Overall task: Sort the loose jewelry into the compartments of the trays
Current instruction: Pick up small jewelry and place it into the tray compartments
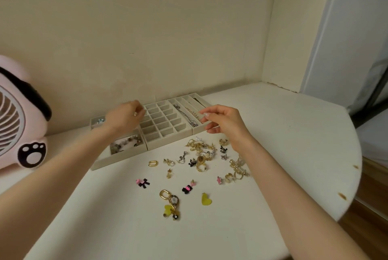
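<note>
Three cream trays stand side by side at the back of the white table. The middle grid tray (165, 131) has many small square cells. The right tray (206, 102) has long slots holding chains. The left tray (128, 151) holds mixed pieces. My left hand (123, 118) hovers over the grid tray's upper left corner with curled fingers pinching a small pale item. My right hand (222, 120) is above the right tray's front edge, fingers loosely bent; nothing shows in it. Loose jewelry (201, 155) lies scattered in front of the trays.
A pink fan (19, 117) with a paw print stands at the far left. Closer to me lie a yellow heart (206, 199), a gold charm cluster (171, 204) and a pink-black bow (143, 182). The table's rounded edge (354, 175) drops off on the right. A wall runs behind the trays.
</note>
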The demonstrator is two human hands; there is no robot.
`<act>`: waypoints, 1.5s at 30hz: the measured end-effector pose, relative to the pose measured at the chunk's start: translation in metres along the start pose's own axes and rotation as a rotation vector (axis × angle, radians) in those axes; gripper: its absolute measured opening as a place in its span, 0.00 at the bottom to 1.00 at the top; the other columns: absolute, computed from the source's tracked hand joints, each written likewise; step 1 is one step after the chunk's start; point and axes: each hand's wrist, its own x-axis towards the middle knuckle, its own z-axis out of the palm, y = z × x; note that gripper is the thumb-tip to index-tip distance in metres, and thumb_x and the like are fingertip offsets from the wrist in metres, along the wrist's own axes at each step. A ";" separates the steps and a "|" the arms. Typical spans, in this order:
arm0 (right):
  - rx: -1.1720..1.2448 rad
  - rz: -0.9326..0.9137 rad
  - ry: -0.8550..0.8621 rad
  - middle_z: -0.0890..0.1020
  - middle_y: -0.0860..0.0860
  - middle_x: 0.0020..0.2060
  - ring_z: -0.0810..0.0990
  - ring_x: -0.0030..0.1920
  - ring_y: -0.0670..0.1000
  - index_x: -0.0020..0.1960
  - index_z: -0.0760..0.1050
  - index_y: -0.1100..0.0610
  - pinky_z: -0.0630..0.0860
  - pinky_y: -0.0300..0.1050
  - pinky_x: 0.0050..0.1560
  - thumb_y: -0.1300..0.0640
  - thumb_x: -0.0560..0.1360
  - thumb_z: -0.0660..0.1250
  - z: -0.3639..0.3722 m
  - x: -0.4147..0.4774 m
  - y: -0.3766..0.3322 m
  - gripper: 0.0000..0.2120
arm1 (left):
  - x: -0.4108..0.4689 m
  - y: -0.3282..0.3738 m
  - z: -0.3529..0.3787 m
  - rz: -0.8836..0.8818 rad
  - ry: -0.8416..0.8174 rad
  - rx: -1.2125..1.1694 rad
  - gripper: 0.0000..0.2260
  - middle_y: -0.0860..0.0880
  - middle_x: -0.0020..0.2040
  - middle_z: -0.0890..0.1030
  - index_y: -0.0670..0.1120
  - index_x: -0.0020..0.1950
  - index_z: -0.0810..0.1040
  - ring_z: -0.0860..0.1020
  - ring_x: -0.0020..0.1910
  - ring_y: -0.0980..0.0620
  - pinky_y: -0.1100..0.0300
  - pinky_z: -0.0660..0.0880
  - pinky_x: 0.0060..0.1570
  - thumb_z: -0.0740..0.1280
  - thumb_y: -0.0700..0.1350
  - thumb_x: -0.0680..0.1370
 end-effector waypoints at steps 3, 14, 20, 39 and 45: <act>-0.046 0.050 -0.005 0.82 0.53 0.40 0.77 0.34 0.47 0.51 0.80 0.59 0.78 0.38 0.36 0.65 0.77 0.64 -0.006 0.000 -0.001 0.08 | -0.011 0.032 -0.001 0.168 0.011 -0.122 0.10 0.45 0.54 0.79 0.43 0.56 0.76 0.77 0.46 0.47 0.56 0.72 0.43 0.61 0.46 0.79; -0.567 0.108 -0.033 0.83 0.51 0.39 0.78 0.31 0.45 0.48 0.81 0.54 0.70 0.35 0.30 0.59 0.74 0.69 -0.027 0.004 -0.015 0.05 | -0.063 0.131 0.007 0.491 -0.221 -0.427 0.03 0.56 0.45 0.78 0.49 0.46 0.79 0.75 0.41 0.61 0.69 0.69 0.40 0.67 0.43 0.76; -0.587 0.137 -0.001 0.78 0.47 0.32 0.76 0.29 0.44 0.44 0.82 0.56 0.67 0.28 0.24 0.63 0.73 0.69 -0.036 -0.001 0.001 0.04 | -0.079 0.169 0.028 0.732 -0.293 -0.439 0.06 0.55 0.48 0.77 0.50 0.50 0.80 0.72 0.45 0.61 0.65 0.71 0.46 0.68 0.43 0.74; -0.621 0.157 -0.055 0.81 0.49 0.32 0.76 0.27 0.45 0.43 0.81 0.53 0.69 0.31 0.28 0.61 0.74 0.70 -0.050 0.000 0.013 0.04 | -0.063 0.154 0.026 0.558 -0.358 -0.596 0.02 0.52 0.48 0.80 0.47 0.46 0.79 0.76 0.48 0.57 0.66 0.71 0.50 0.69 0.44 0.75; -0.690 0.280 -0.327 0.80 0.51 0.33 0.78 0.30 0.46 0.46 0.80 0.55 0.71 0.34 0.31 0.56 0.70 0.75 -0.061 -0.008 0.003 0.07 | -0.057 0.141 0.011 0.358 -0.480 -0.796 0.01 0.52 0.42 0.82 0.44 0.46 0.76 0.80 0.42 0.58 0.64 0.76 0.46 0.66 0.40 0.77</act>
